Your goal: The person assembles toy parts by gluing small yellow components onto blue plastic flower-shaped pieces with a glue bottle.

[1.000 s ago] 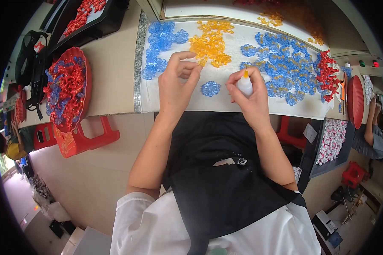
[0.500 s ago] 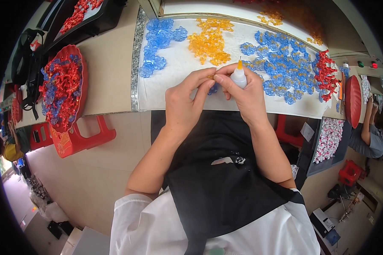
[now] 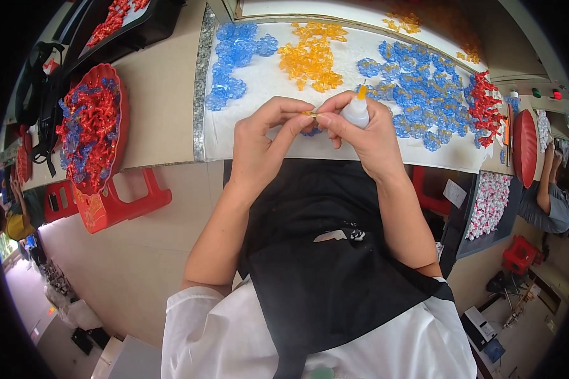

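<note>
Both of my hands meet above the near edge of the white-covered table. My left hand (image 3: 259, 140) pinches a small translucent yellow piece (image 3: 311, 114) between thumb and forefinger. At the other side of that piece are the thumb and forefinger tips of my right hand (image 3: 374, 142). My right hand also holds a small white squeeze bottle (image 3: 355, 114) with an orange tip and a thin needle, pointing up and away from me. Just under the fingertips lies a blue flower-shaped piece (image 3: 312, 132), mostly hidden. Behind the hands is a pile of translucent yellow pieces (image 3: 310, 57).
Plain blue flower pieces (image 3: 231, 63) lie at left on the white sheet (image 3: 269, 82); blue ones with yellow centres (image 3: 414, 95) spread at right beside red pieces (image 3: 485, 110). A red dish (image 3: 124, 120) of red and blue pieces stands left, over a red stool (image 3: 133, 202).
My left hand has shifted slightly left and its fingers have levelled out at the yellow piece. The bottle in my right hand has tilted a little to the right.
</note>
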Available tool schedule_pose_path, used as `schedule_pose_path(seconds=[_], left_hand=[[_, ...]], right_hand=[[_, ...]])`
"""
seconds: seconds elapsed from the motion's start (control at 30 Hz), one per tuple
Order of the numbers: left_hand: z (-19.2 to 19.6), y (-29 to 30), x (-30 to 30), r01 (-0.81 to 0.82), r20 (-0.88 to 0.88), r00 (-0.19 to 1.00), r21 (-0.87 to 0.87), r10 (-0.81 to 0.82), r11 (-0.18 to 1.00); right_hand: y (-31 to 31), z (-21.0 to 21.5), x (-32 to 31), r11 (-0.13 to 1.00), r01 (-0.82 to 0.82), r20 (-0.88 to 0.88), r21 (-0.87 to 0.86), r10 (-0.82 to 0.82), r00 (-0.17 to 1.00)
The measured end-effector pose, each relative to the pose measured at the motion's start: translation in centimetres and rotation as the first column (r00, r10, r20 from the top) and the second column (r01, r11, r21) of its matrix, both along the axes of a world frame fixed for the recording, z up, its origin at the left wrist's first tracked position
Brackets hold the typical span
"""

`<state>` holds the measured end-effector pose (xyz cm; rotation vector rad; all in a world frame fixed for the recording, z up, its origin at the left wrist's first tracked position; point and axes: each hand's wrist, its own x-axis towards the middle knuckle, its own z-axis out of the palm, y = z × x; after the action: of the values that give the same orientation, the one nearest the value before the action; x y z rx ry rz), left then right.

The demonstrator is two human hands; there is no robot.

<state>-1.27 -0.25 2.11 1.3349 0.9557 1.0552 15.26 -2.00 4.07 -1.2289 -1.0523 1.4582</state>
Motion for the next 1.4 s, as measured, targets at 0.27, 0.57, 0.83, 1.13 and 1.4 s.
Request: schedule_pose_path(seconds=[0.27, 0.57, 0.83, 1.13, 1.4], left_hand=[[-0.2, -0.1, 0.1, -0.076, -0.261, 0.954, 0.27, 0.149, 0.96], [-1.4, -0.5, -0.5, 0.073, -0.645, 0.717, 0.448, 0.265, 0.891], [-2.1, -0.6, -0.3, 0.057, -0.63, 0.733, 0.434, 0.257, 0.899], [-2.2, -0.6, -0.2, 0.044, -0.612, 0.744, 0.446, 0.269, 0.894], [-2.2, -0.6, -0.2, 0.047, -0.619, 0.732, 0.462, 0.284, 0.885]], right_hand=[[0.2, -0.5, -0.1, 0.97, -0.056, 0.434, 0.236, -0.054, 0.899], [1.1, -1.1, 0.5, 0.976, -0.139, 0.651, 0.169, -0.004, 0.759], [1.7, -1.2, -0.3, 0.972, -0.184, 0.753, 0.143, 0.014, 0.658], [1.6, -1.2, -0.6, 0.967, -0.194, 0.795, 0.165, -0.014, 0.607], [1.3, -0.8, -1.2, 0.926, -0.282, 0.842, 0.251, -0.065, 0.536]])
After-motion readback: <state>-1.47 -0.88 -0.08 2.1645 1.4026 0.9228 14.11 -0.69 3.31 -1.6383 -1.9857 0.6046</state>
